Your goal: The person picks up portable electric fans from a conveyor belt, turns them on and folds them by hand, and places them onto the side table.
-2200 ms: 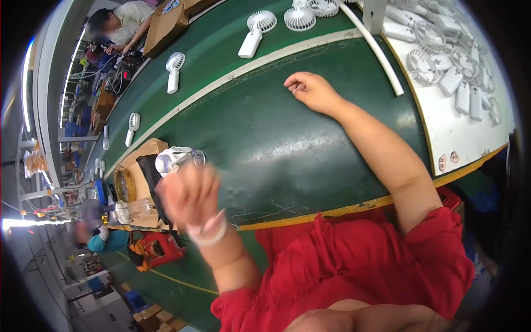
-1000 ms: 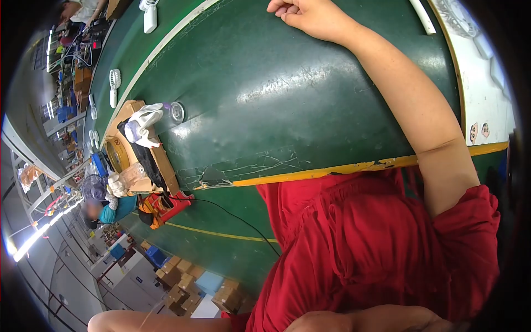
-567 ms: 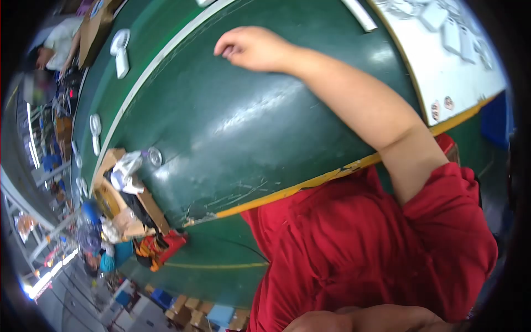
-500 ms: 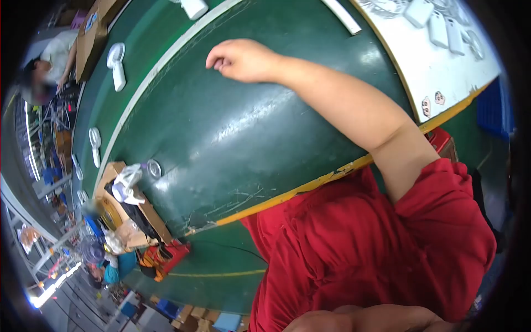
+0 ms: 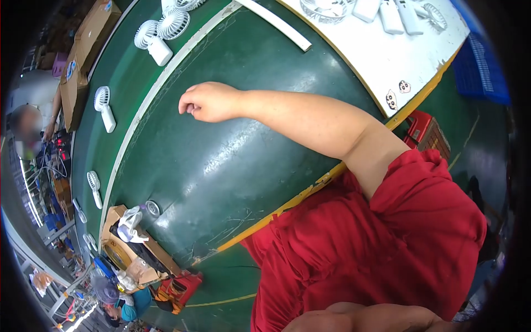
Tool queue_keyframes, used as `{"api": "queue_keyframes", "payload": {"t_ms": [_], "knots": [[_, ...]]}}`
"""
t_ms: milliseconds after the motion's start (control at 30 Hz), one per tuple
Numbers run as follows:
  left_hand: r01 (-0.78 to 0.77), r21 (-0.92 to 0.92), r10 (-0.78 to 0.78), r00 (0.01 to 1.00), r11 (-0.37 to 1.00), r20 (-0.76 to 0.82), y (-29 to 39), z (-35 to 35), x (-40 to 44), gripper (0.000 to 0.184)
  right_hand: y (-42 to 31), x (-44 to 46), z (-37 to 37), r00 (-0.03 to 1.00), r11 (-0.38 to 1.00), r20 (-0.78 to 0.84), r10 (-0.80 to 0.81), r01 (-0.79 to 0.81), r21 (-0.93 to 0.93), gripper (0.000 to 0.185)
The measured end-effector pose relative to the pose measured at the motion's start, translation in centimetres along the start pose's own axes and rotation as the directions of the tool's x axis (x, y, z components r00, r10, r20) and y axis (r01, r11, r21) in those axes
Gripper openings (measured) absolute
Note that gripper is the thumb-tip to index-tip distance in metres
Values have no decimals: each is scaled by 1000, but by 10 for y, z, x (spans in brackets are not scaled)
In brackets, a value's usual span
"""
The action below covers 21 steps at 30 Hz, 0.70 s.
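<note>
My right hand (image 5: 213, 102) hovers over or rests on the green tabletop (image 5: 232, 182); I cannot tell which. Its back faces up and its fingers curl loosely inward, with nothing visible in them. A bare forearm leads from it to a red sleeve on the right. Closest to the hand are white handheld fans on the green strip past a pale rail (image 5: 141, 110): one fan (image 5: 104, 108) lies alone, while another fan (image 5: 152, 43) lies among several at the top. My left hand is outside the view.
On a white table (image 5: 359, 61), upper right, lie white fan housings (image 5: 391, 18), wire-like grilles (image 5: 326, 10) and cartoon stickers (image 5: 391, 99). A cardboard box (image 5: 156, 249) with bagged items stands lower left, beside a round purple-clear item (image 5: 152, 208). A blue crate (image 5: 481, 69) is far right. Two people work at left.
The whole view has shifted, so the near table and my right hand appear lower in it. More fans show at the top. My hand keeps its curled shape.
</note>
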<state>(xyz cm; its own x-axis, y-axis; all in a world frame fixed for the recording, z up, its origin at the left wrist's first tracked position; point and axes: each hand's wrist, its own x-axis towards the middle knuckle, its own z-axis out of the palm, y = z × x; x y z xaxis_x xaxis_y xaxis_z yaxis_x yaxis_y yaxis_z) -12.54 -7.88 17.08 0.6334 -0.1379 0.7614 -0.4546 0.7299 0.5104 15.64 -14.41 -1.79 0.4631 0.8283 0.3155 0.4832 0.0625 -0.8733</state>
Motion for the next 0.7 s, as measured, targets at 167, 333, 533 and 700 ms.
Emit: {"api": "queue_keyframes", "payload": {"t_ms": [167,333,533,700], "knots": [[18,-27,-18,1000,999,-4,-2,-4,-2,25,-1,1,0,1000,1000,16,5,-5,1,18],[46,-69,-48,999,997,-22,-4,-10,-10,26,0,1,0,997,998,58,53,-54,26,22],[83,-99,-89,995,992,-54,0,-10,-20,26,2,0,2,999,1000,37,13,-13,1,17],[99,-85,-104,993,991,-56,4,-6,-28,27,4,0,2,1000,1000,30,3,-3,4,19]]}}
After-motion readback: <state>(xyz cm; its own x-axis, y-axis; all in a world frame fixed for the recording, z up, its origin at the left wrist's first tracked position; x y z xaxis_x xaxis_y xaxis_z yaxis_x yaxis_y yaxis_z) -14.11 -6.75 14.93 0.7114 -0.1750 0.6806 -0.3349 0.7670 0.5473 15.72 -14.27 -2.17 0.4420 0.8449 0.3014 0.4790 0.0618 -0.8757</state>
